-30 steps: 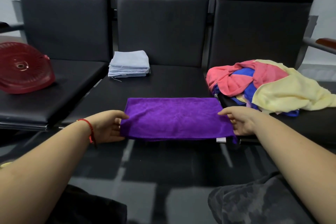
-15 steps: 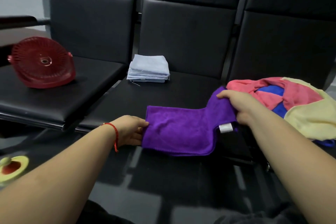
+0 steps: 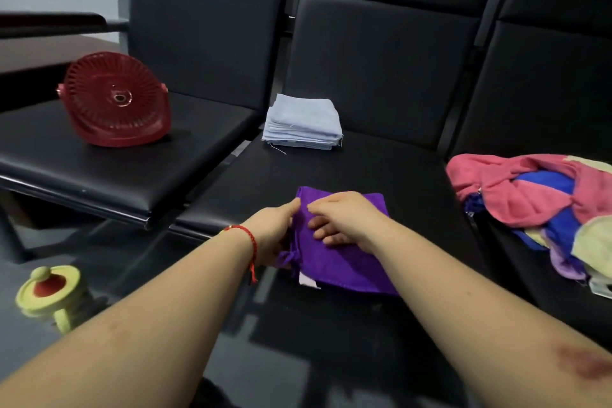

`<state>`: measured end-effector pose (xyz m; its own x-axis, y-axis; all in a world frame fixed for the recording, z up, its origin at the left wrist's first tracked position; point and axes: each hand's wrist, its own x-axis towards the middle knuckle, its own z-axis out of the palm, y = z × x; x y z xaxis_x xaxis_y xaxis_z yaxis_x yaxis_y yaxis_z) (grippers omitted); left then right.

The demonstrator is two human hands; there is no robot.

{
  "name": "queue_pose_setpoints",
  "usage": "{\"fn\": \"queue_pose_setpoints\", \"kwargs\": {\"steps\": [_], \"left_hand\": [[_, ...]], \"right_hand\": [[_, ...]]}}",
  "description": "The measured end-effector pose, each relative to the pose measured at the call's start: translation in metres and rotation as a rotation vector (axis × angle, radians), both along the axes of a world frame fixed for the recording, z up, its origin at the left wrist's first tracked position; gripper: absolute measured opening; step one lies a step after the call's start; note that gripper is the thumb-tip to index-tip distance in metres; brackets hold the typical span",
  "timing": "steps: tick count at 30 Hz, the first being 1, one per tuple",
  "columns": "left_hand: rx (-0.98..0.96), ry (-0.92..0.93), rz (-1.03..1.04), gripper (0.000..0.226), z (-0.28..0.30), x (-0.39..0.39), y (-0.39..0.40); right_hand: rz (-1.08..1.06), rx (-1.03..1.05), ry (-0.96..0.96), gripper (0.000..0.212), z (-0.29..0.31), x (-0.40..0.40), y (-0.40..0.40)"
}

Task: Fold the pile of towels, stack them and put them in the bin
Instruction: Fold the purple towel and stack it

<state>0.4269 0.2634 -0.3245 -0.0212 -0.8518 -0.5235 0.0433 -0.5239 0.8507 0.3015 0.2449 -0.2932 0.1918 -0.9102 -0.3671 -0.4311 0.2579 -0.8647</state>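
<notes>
Black seats; purple towel (image 3: 344, 262) center-frame is soft, floppy. Left hand (image 3: 276, 235) pinches its edge, right hand (image 3: 342, 220) presses flat; grab corners.

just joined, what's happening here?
A person is folding a purple towel on the middle seat. The left hand pinches its left edge; the right hand presses flat on top. A folded light-blue stack sits behind, and an unfolded pile waits on the right.
</notes>
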Motion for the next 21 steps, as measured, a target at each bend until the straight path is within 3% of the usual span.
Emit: {"fn": "queue_pose_setpoints", "kwargs": {"steps": [2,4,7,9,12,14,17,19,21], "left_hand": [[0.002,0.009,-0.003,0.043,0.001,-0.001,0.0],[-0.033,-0.063,0.012,0.035,0.0,-0.001,0.0],[-0.124,-0.375,-0.059,0.017,-0.002,0.0,-0.003],[-0.176,-0.486,-0.076,0.015,-0.003,-0.002,-0.003],[-0.263,-0.484,-0.054,0.059,-0.001,-0.005,0.001],[-0.348,-0.445,-0.109,0.075,-0.001,-0.006,0.004],[-0.379,-0.372,-0.217,0.074,0.005,-0.009,0.01],[-0.342,-0.333,-0.226,0.067,0.004,-0.013,0.011],[-0.318,-0.298,-0.207,0.069,0.004,-0.017,0.013]], "right_hand": [[-0.089,-0.133,0.138,0.008,-0.001,-0.023,-0.008],[-0.141,-0.269,0.446,0.027,-0.007,-0.051,-0.014],[-0.113,-0.209,0.825,0.042,-0.008,-0.081,-0.008],[-0.103,-0.07,0.8,0.042,-0.008,-0.089,0.0],[-0.17,0.0,0.594,0.031,-0.01,-0.092,0.007],[-0.218,-0.011,0.426,0.019,-0.007,-0.092,0.011],[-0.257,-0.131,0.298,0.02,-0.004,-0.096,0.014],[-0.251,-0.241,0.295,0.018,-0.007,-0.099,0.013],[-0.197,-0.298,0.298,0.029,-0.007,-0.1,0.013]]}}
